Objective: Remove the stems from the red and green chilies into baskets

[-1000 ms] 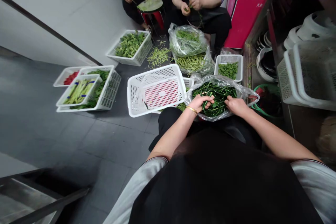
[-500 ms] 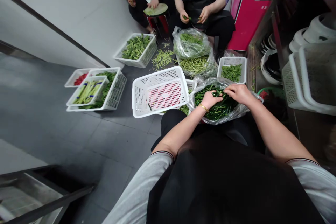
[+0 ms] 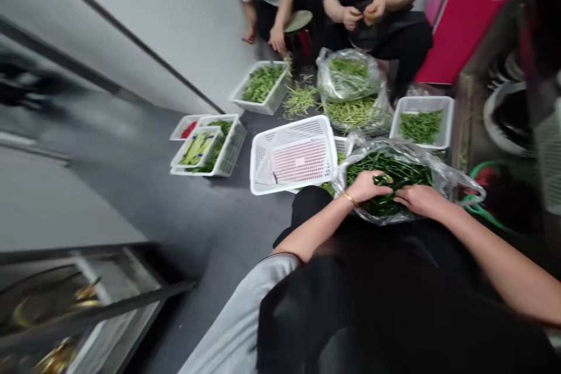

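Note:
A clear plastic bag point(image 3: 456, 178) full of long, slim, dark green chili peppers point(image 3: 394, 163) rests open at my lap. My left hand point(image 3: 369, 187), with a gold bangle at the wrist, is closed around a few of the chilies above the heap. Close beside it, my right hand point(image 3: 423, 200) reaches palm-down onto the chilies near the bag's front, its fingertips pressed together. What those fingertips pinch is hidden. Just left of the bag sits a white perforated basket point(image 3: 258, 155), tilted on another basket, with a small dark piece inside.
Two people sit opposite; one person's hands point(image 3: 363, 16) hold something small. Between us stand a bag of green stems point(image 3: 350, 111), a basket of leafy greens point(image 3: 274, 104) and a basket of cut greens point(image 3: 445, 123). Stacked baskets point(image 3: 225, 158) are at left, a green-rimmed tub point(image 3: 495, 222) at right.
The view has swung left, so everything sits further right. My right hand has dropped lower into the chilies. The person at upper left has moved a hand off the stool toward the floor.

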`<state>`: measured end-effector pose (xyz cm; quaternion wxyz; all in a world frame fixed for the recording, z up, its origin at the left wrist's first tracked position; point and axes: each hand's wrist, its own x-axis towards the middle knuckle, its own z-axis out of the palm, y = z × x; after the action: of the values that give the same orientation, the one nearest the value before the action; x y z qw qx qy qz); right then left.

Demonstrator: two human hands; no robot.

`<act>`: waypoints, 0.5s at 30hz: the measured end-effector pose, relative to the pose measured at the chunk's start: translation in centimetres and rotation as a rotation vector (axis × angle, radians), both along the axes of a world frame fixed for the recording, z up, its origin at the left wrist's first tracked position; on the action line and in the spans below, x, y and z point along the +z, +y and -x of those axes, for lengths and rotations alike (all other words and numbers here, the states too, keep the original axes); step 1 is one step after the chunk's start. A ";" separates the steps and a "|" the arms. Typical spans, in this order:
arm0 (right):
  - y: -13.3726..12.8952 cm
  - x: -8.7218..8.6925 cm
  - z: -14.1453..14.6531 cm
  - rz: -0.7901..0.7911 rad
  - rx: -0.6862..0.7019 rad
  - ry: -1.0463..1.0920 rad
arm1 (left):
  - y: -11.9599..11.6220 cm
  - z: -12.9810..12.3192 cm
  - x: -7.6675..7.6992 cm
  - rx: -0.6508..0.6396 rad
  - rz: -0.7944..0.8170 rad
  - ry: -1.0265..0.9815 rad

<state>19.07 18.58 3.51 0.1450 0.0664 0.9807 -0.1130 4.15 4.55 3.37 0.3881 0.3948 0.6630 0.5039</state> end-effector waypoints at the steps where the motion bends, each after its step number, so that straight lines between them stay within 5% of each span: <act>1: 0.3 0.2 0.0 0.058 -0.005 0.051 | 0.1 0.1 -0.1 -0.069 0.023 0.065; 5: 1.4 1.9 -0.2 0.372 -0.130 0.276 | 0.4 0.5 -0.2 -0.187 0.099 0.205; 9: 0.6 2.7 -0.1 0.654 -0.310 0.216 | 0.5 0.6 0.6 -0.237 0.086 0.271; 15: -1.2 1.9 0.9 0.752 -0.248 0.150 | -0.6 0.6 0.3 -0.301 0.135 0.218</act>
<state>18.14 17.43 5.46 0.0726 0.1184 0.8634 -0.4850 3.59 3.91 3.64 0.4105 0.5149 0.6668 0.3489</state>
